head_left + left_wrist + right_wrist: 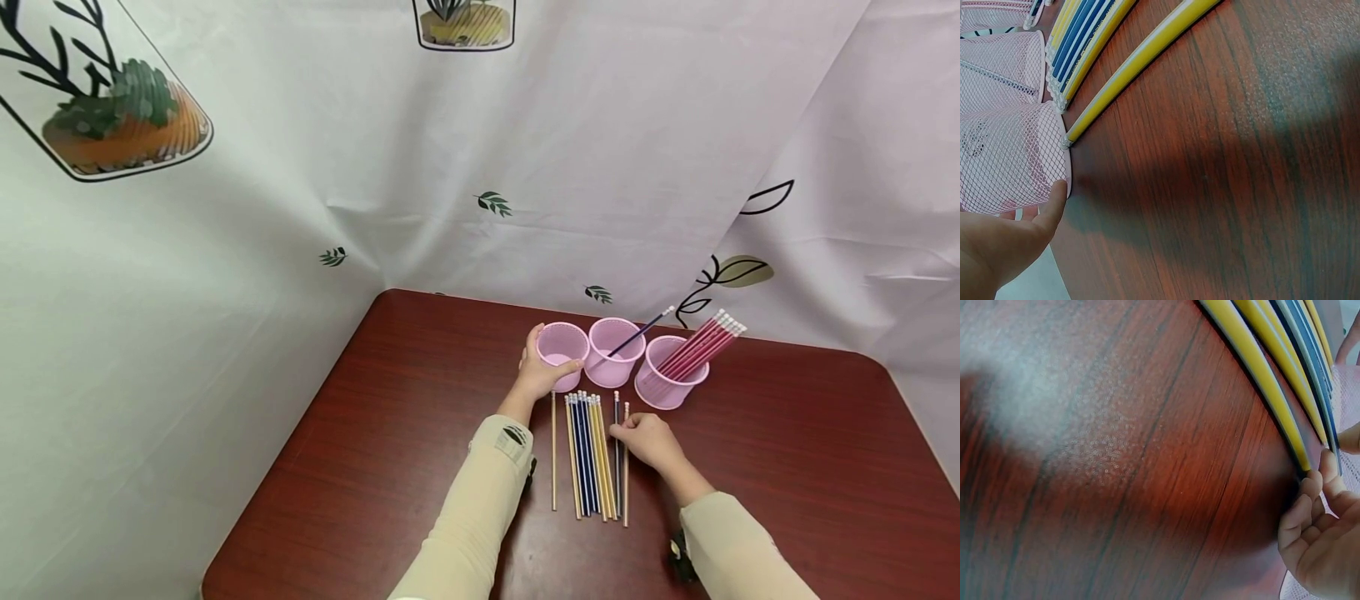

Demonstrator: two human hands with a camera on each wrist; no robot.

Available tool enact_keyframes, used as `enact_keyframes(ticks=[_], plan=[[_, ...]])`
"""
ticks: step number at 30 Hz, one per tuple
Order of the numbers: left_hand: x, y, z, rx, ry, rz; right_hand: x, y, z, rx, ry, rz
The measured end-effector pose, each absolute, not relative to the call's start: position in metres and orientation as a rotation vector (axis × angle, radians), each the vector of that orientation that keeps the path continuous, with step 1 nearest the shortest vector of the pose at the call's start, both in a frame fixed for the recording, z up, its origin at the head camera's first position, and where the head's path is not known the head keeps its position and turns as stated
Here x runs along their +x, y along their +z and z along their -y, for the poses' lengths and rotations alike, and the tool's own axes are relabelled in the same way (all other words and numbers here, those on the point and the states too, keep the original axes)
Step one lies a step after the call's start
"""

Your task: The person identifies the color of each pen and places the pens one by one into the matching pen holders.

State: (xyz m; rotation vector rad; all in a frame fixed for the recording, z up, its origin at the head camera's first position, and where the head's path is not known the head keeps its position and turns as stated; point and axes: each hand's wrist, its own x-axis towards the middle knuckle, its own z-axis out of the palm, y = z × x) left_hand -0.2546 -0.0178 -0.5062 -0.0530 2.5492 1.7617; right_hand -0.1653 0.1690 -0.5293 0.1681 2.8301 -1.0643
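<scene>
My left hand (538, 371) grips the leftmost pink mesh cup (564, 336), thumb over its near side; the left wrist view also shows this thumb against the mesh of the cup (1016, 156). On the table, my right hand (651, 439) pinches a dark blue pencil (617, 408) near its eraser end. In the right wrist view its thumb and index finger meet around the blue pencil, while the other fingers are curled beside a yellow pencil (1272, 394). A row of blue and yellow pencils (588, 458) lies between the hands, with a single yellow pencil (554, 458) to the left.
The middle pink cup (603, 373) holds one dark blue pencil (641, 332), leaning right. Several pink-red pencils (701, 346) with white erasers lean in the right cup (660, 392). A patterned white cloth (600, 167) hangs behind the brown table (360, 467).
</scene>
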Motion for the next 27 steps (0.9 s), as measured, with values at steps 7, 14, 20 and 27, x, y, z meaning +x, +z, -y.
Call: enact_keyframes(ticks=[7,14,20,27], plan=[[-0.255,-0.507,0.017,-0.049,1.760,-2.563,-0.165,-0.525,-0.169,0.158,-1.074,-2.817],[-0.255,-0.508,0.017,-0.047,1.767,-2.563,-0.167,-0.510,-0.170,0.132,-1.108,-2.859],[-0.255,-0.508,0.018,-0.055,1.766,-2.562,-0.167,-0.495,-0.171,0.097,-1.185,-2.874],[-0.255,-0.508,0.017,-0.052,1.777,-2.561,-0.171,-0.479,-0.173,0.052,-1.292,-2.893]])
